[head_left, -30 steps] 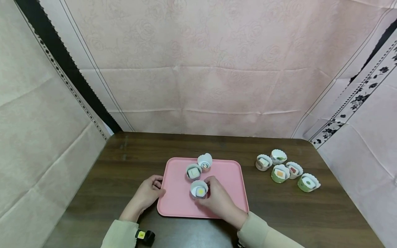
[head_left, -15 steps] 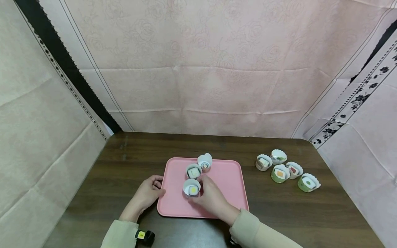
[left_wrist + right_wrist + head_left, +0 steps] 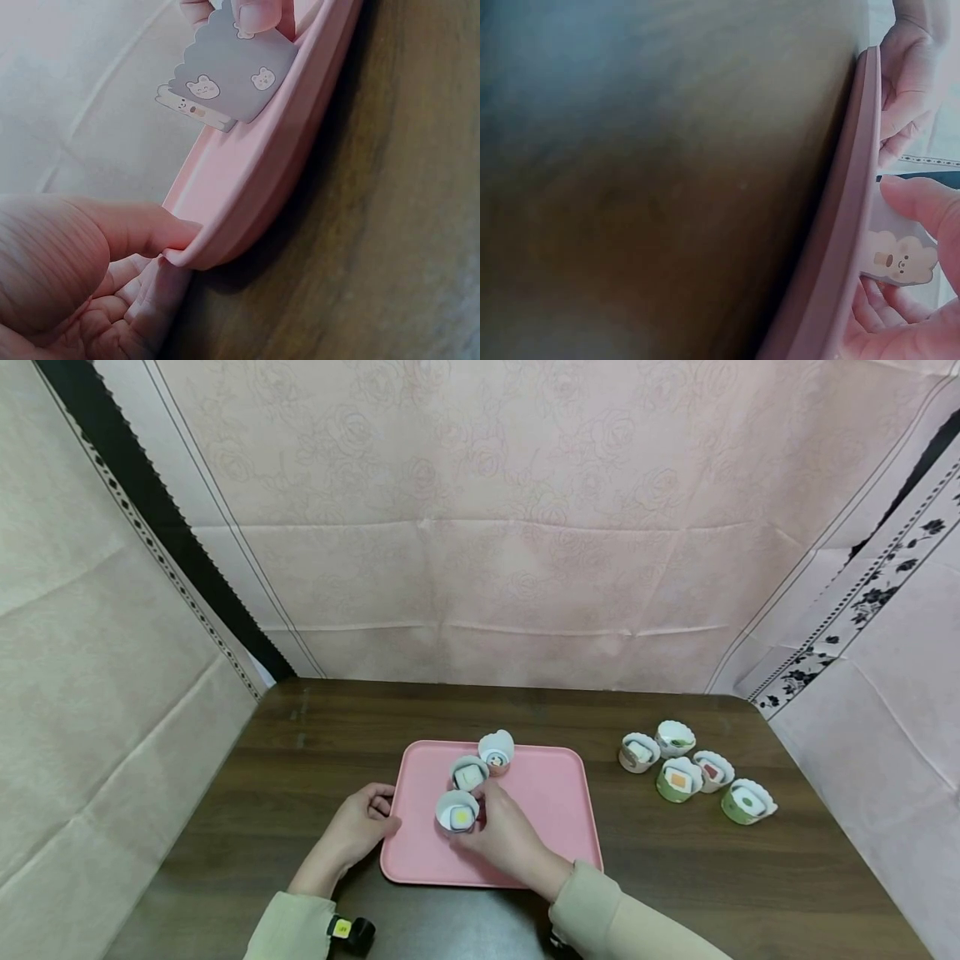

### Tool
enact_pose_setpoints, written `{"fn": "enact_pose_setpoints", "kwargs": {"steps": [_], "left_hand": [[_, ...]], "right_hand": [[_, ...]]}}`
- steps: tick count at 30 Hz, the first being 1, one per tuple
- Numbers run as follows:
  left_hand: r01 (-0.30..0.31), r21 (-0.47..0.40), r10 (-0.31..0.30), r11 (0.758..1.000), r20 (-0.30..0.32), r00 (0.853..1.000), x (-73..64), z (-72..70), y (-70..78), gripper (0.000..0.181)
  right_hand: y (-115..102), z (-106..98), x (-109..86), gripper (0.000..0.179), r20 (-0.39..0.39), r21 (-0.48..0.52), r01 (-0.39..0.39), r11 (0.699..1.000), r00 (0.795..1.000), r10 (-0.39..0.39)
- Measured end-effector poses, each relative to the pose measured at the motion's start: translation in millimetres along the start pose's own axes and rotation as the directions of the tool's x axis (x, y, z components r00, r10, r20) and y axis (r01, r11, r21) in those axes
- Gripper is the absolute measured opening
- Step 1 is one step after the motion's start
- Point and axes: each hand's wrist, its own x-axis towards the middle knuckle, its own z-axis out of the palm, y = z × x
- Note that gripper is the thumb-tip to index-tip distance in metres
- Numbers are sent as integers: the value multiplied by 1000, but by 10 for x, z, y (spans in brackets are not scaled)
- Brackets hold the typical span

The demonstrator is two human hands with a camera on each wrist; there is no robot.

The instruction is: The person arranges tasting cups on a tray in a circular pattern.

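A pink tray (image 3: 551, 806) lies on the table, its left rim pinched by my left hand (image 3: 357, 831). In the left wrist view, the thumb presses the tray's corner from above and the fingers lie beneath. My right hand (image 3: 508, 837) grips a small paper cupcake cup (image 3: 446, 803) over the tray's left half; a white piece with a yellow square sits inside it. This cup (image 3: 244, 75) is grey with bear faces and a scalloped rim. Just behind it stand a second grey cup (image 3: 457, 763) and a whiter cup (image 3: 496, 742), close together on the tray.
Several more small cups, among them a green one (image 3: 670, 790) and another green one (image 3: 735, 811), stand grouped at the right on the brown wooden table (image 3: 300, 727). Light patterned cloth (image 3: 487, 577) hangs behind the table and along both sides.
My right hand has carried its cup leftward and slightly back, up close to the second grey cup. The left hand has stayed at the tray's rim.
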Motion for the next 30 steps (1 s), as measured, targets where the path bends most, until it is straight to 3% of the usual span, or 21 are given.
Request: {"fn": "enact_pose_setpoints", "kwargs": {"steps": [20,30], "left_hand": [[1,-3,-1,1000,1,1000,-1,1,2,45],[9,4,-9,1000,1,1000,-13,-1,20,45]], "right_hand": [[-53,-8,-24,48,-28,-35,-14,999,1000,13],[-26,-22,-33,48,-35,-42,15,999,999,-17]]}}
